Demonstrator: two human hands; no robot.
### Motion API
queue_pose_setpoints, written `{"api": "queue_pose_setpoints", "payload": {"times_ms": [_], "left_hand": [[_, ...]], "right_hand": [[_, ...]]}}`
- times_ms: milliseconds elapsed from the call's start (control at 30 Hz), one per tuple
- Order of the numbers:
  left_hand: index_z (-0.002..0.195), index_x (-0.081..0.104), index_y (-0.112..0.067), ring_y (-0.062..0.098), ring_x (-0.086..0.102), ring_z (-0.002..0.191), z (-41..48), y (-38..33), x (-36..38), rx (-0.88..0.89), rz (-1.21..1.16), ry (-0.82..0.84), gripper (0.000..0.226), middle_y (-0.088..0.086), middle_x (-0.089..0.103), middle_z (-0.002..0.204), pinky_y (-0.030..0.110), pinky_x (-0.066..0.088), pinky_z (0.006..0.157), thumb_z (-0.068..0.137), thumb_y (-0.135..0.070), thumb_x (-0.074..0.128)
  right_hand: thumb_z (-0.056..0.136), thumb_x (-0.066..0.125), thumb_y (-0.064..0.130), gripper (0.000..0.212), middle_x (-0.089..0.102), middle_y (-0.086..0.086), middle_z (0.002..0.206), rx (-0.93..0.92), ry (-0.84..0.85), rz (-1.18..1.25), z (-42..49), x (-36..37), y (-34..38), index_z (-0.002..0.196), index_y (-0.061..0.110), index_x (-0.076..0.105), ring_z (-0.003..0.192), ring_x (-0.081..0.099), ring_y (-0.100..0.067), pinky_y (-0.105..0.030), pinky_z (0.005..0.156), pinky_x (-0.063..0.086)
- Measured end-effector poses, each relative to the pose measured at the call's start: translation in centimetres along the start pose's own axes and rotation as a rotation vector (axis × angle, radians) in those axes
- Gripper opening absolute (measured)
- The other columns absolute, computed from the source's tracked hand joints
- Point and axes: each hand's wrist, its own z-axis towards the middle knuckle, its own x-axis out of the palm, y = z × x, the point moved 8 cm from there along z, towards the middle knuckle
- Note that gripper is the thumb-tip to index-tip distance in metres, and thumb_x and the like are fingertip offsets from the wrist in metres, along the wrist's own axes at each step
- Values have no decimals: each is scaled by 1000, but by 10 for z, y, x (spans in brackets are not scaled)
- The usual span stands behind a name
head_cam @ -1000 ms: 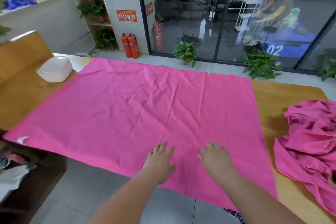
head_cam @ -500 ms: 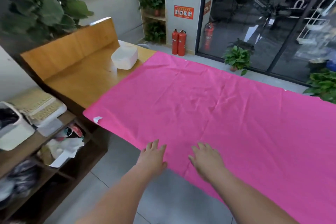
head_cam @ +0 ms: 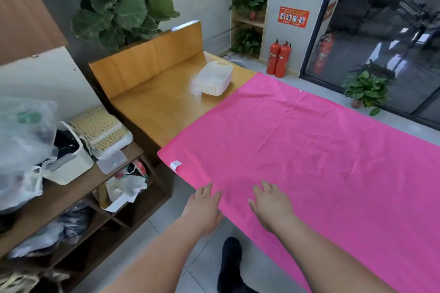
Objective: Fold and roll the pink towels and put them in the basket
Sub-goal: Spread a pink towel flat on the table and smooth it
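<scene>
The pink towel (head_cam: pixel 309 150) lies spread open in a single flat layer across the bench (head_cam: pixel 162 107), its near hem hanging over the front edge and a small white tag (head_cam: pixel 176 165) showing at the near left corner. No fold or roll has been made in it, so the task looks to be at its very start: this piece is laid out but the folding, the rolling and the trip to the basket are all left to do. Both hands are palm down at the near hem with fingers straight and slightly spread, grasping nothing. The right hand (head_cam: pixel 271 207) sits over the cloth, and the left hand (head_cam: pixel 203 207) is at its edge with only the fingertips reaching the pink. Whether they press on the fabric or hover just above it cannot be told. The white basket (head_cam: pixel 217 85) stands on the bare wood beyond the towel's far left corner, just beside the cloth, and no pink roll shows inside it. On the wooden shelf (head_cam: pixel 71 195) to the left, well apart from the towel, a white bin (head_cam: pixel 71 171) holds something dark, a woven box (head_cam: pixel 100 126) sits closed, and a clear plastic bag (head_cam: pixel 23 131) bulges with contents too blurred to name.
</scene>
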Motion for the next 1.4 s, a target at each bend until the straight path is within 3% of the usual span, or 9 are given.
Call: {"api": "queue_pose_setpoints", "payload": {"times_ms": [367,567,833,1000,1067,1133,1200,1400], "left_hand": [[164,21,-26,37,15,157,138,98,-83,-4,85,64,76,14,3,173,52,26,124,101,-47,58],[164,21,-26,36,17,157,214,131,-126,45,69,-2,74,13,6,173,47,23,127,102,-48,54],[164,21,-23,36,21,155,325,135,-173,181,11,-23,76,12,-2,174,45,32,123,100,-48,55],[166,16,-23,40,35,148,414,116,-206,294,-96,5,84,9,-14,173,44,39,117,98,-47,60],[167,14,-23,43,40,146,444,110,-213,340,-114,40,85,13,-16,173,44,38,118,99,-47,60],[167,12,-21,44,32,151,468,113,-215,367,-142,56,87,19,-18,171,46,33,122,99,-46,60],[166,11,-19,44,26,154,483,121,-215,388,-159,56,89,21,-20,170,46,32,123,98,-45,62],[161,12,-26,45,40,143,488,151,-223,446,-228,27,85,12,-23,170,50,45,110,94,-38,63]], "right_hand": [[108,37,53,60,27,-13,167,71,23,152,183,-47,39,157,20,35,152,28,-34,-50,117,39],[108,38,53,63,21,-14,170,103,24,199,260,-73,51,160,19,31,155,22,-35,-51,120,36],[107,40,53,64,18,-12,172,245,13,234,307,-71,54,161,21,30,156,19,-36,-50,124,30],[106,39,54,65,19,-7,172,388,-44,299,342,-79,53,162,25,27,157,21,-32,-49,123,30],[106,39,55,65,19,-7,172,455,-54,320,353,-84,57,162,25,28,156,21,-32,-49,123,32],[105,40,56,65,18,-7,172,512,-50,344,363,-89,64,162,27,27,156,21,-32,-49,122,32],[105,41,56,65,15,-6,173,557,-51,349,371,-92,72,162,29,25,157,20,-31,-48,122,30],[105,42,56,71,8,-6,174,651,-29,374,378,-85,101,165,29,17,158,16,-33,-48,124,26]]}}
